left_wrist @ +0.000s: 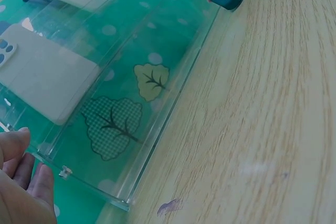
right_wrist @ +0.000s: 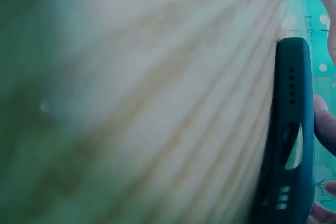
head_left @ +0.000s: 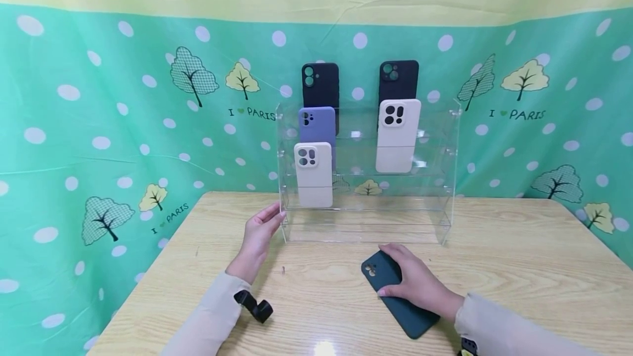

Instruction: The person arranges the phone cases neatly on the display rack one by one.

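My right hand [head_left: 415, 284] grips a dark green phone case [head_left: 406, 317] across its back, thumb on the near long side and fingers at the far side. The case is at the table's front right, its camera cutouts toward the rack. In the right wrist view the case [right_wrist: 298, 119] appears end-on, port and speaker holes visible, low over the wood. My left hand [head_left: 258, 238] touches the left side panel of a clear acrylic display rack [head_left: 371, 233]. In the left wrist view, the left hand's relaxed fingertips [left_wrist: 44, 179] are right at the panel's edge.
On the rack's left stand a black case [head_left: 321, 92], a purple case [head_left: 316, 125] and a white case [head_left: 315, 196]. Toward its right, another white case [head_left: 395, 158] stands before a black case [head_left: 399, 87]. A patterned green curtain [head_left: 148, 87] hangs behind the wooden table [head_left: 524, 268].
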Demonstrator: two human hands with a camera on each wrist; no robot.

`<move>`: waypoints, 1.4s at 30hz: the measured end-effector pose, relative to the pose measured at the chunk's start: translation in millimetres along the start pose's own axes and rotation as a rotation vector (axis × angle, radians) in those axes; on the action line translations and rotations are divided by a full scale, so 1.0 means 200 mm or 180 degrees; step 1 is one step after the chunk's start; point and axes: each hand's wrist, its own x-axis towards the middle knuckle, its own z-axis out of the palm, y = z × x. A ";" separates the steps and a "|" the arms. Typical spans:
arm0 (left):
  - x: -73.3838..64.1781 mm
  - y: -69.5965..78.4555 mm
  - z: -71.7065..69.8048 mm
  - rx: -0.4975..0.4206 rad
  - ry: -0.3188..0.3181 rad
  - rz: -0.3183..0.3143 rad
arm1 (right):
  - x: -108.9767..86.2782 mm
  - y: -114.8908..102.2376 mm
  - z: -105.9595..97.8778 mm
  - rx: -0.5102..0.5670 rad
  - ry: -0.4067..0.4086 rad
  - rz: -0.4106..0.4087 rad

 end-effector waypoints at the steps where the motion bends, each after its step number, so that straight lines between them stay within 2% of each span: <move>1: 0.00 0.00 0.00 0.0001 0.0000 0.0002 | 0.00 0.00 0.00 -0.0015 0.0028 -0.0035; 4: 0.00 0.00 0.00 0.0000 0.0005 -0.0005 | 0.00 -0.01 0.00 0.0039 0.0109 -0.0042; 10: 0.00 -0.01 0.00 0.0020 0.0008 -0.0022 | 0.01 -0.02 -0.04 0.0456 0.0311 0.0265; 16: -0.01 0.00 0.01 0.0034 0.0047 -0.0016 | 0.04 -0.05 -0.12 0.1182 0.0150 0.0472; 24: -0.01 0.00 0.01 -0.0005 0.0029 -0.0008 | 0.05 -0.09 -0.22 0.1627 0.0020 0.0711; 27: -0.01 0.00 0.01 0.0007 0.0031 0.0001 | 0.06 -0.11 -0.27 0.1855 -0.0003 0.0711; 32: -0.01 0.01 0.01 0.0013 0.0036 0.0006 | 0.09 -0.14 -0.37 0.2033 0.0060 0.0723; 37: -0.01 0.01 0.01 -0.0012 0.0011 0.0021 | 0.11 -0.20 -0.48 0.2165 0.0233 0.0663; 42: -0.01 0.01 0.01 -0.0016 0.0024 0.0010 | 0.13 -0.25 -0.60 0.2285 0.0538 0.0534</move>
